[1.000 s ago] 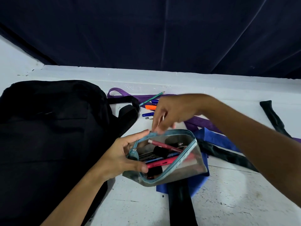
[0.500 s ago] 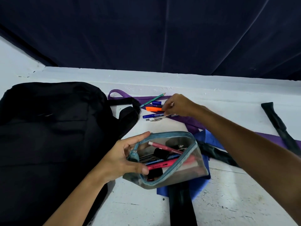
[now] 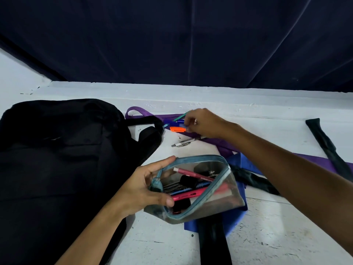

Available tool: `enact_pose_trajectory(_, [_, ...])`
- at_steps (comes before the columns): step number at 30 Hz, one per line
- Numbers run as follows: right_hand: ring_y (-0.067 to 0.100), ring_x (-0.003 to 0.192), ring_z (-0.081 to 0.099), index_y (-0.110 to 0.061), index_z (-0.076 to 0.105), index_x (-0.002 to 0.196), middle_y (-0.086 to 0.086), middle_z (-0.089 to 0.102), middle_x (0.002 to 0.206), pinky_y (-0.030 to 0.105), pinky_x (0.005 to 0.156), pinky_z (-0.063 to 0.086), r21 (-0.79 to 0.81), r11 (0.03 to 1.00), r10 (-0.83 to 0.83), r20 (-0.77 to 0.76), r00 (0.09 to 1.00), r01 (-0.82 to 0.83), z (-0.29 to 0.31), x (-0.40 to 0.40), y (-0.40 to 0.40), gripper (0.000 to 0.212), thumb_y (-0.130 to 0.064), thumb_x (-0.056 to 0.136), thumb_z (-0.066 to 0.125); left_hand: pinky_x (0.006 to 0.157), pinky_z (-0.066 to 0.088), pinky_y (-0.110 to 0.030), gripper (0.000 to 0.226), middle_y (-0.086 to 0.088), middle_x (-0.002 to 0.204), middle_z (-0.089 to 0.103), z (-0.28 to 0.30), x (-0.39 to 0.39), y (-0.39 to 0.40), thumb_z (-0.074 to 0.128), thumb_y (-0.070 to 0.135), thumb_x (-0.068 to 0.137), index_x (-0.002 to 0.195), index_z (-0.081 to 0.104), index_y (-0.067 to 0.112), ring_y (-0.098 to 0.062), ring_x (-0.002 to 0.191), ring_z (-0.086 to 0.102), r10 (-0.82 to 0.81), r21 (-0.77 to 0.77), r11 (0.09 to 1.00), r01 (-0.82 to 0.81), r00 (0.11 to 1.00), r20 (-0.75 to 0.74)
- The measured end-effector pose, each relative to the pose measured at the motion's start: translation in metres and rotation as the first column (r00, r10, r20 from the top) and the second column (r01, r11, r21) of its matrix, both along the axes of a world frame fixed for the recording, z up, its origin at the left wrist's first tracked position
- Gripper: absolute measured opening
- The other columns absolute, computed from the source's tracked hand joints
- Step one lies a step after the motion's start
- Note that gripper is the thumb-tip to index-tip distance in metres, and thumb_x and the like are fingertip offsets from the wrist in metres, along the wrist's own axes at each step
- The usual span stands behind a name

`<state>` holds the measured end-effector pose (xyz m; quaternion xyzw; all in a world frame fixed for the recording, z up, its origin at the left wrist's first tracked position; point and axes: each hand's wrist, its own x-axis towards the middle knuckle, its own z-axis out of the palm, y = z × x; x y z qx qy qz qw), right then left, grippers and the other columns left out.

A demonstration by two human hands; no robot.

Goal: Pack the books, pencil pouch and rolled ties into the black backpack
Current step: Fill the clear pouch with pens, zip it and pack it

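A clear pencil pouch (image 3: 219, 199) with a blue zipper rim lies unzipped at the centre, with several pens and markers inside. My left hand (image 3: 145, 188) grips its left end and holds the mouth apart. My right hand (image 3: 202, 124) reaches to the far side and pinches at a small cluster of pens: an orange marker (image 3: 177, 129), a blue pen (image 3: 180, 121) and a green pencil (image 3: 180, 116). Which one the fingers hold is unclear. The black backpack (image 3: 57, 159) lies flat at the left. Purple (image 3: 321, 161), blue (image 3: 242, 161) and black (image 3: 252, 180) ties lie unrolled around the pouch.
A white pen (image 3: 183, 143) lies alone on the white table (image 3: 277, 236) between the pouch and the pen cluster. Another black tie (image 3: 322, 138) lies at the far right. A dark curtain (image 3: 172, 39) hangs behind the table.
My right hand moved from the pouch's mouth out to the loose pens at the back, then a little farther up among them. My left hand kept holding the pouch.
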<state>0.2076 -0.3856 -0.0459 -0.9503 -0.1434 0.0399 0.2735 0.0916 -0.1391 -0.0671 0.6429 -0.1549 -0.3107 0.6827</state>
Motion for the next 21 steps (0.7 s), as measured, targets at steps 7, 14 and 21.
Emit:
enact_pose_trajectory(7, [0.009, 0.048, 0.049, -0.005, 0.073, 0.085, 0.012, 0.065, 0.069, 0.018, 0.047, 0.038, 0.390, 0.914, 0.218, -0.245, 0.945, -0.110, 0.077, -0.039, 0.008, 0.004, -0.006, 0.081, 0.074, 0.092, 0.053, -0.030, 0.111, -0.010, 0.126, 0.066, -0.003, 0.000, 0.000, 0.098, 0.031, 0.042, 0.138, 0.046, 0.014, -0.027, 0.119, 0.062, 0.007, 0.002, 1.000, -0.007, 1.000, 0.003])
enact_pose_trajectory(14, [0.007, 0.053, 0.057, -0.009, 0.075, 0.080, 0.009, 0.072, 0.075, 0.008, 0.051, 0.039, -0.022, 0.899, 0.355, -0.547, 0.758, -0.437, 0.060, -0.069, 0.028, 0.007, -0.014, 0.078, 0.078, 0.086, 0.056, -0.031, 0.102, -0.014, 0.119, 0.069, 0.001, 0.000, -0.001, 0.097, 0.027, 0.045, 0.133, 0.051, 0.007, -0.030, 0.110, 0.066, 0.009, -0.004, 1.000, -0.009, 1.000, -0.006])
enact_pose_trajectory(21, [0.006, 0.072, 0.064, -0.020, 0.078, 0.084, -0.011, 0.073, 0.080, 0.026, 0.065, 0.051, -0.166, 0.847, 0.327, -0.585, 0.742, -0.504, 0.062, -0.074, 0.031, 0.007, -0.023, 0.077, 0.078, 0.088, 0.055, -0.033, 0.113, -0.013, 0.126, 0.065, -0.002, 0.001, 0.000, 0.098, 0.027, 0.043, 0.140, 0.043, 0.006, -0.031, 0.116, 0.063, 0.006, -0.012, 1.000, -0.007, 1.000, -0.022])
